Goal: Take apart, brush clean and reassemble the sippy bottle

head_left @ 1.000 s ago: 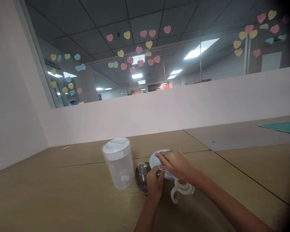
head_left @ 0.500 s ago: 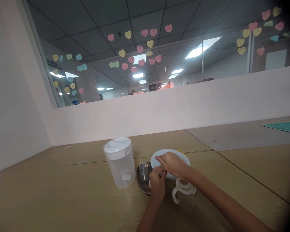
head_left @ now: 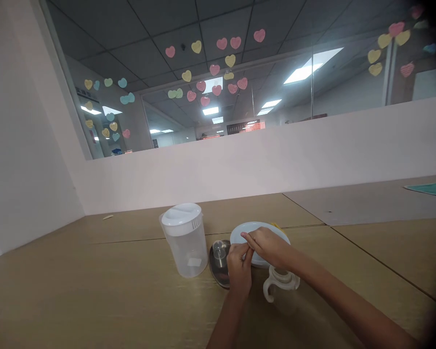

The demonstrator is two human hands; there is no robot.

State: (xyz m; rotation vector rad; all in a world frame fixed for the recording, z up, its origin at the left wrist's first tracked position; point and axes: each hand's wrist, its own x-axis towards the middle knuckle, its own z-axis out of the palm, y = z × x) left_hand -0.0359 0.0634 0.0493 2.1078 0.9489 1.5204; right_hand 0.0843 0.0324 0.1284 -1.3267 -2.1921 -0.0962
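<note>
My left hand (head_left: 240, 265) is closed at the front left edge of a pale plate (head_left: 256, 262), its fingertips meeting those of my right hand (head_left: 271, 246). My right hand is closed above the plate, with thumb and fingers pinched together. Whatever lies between the fingertips is too small or hidden to make out. Left of my left hand is a dark metal dish (head_left: 216, 275) with a small clear cup (head_left: 220, 251) in it. A clear jug with a white handle (head_left: 269, 292) stands below my right forearm.
A tall translucent pitcher with a white lid (head_left: 184, 242) stands left of the metal dish. Something yellow (head_left: 277, 226) shows behind the plate. A teal cloth (head_left: 430, 189) lies at the far right, and a small flat piece (head_left: 108, 217) at the back left.
The view has shifted slightly, so everything on the table appears a little further right. Both hands keep nearly the same pose over the plate.
</note>
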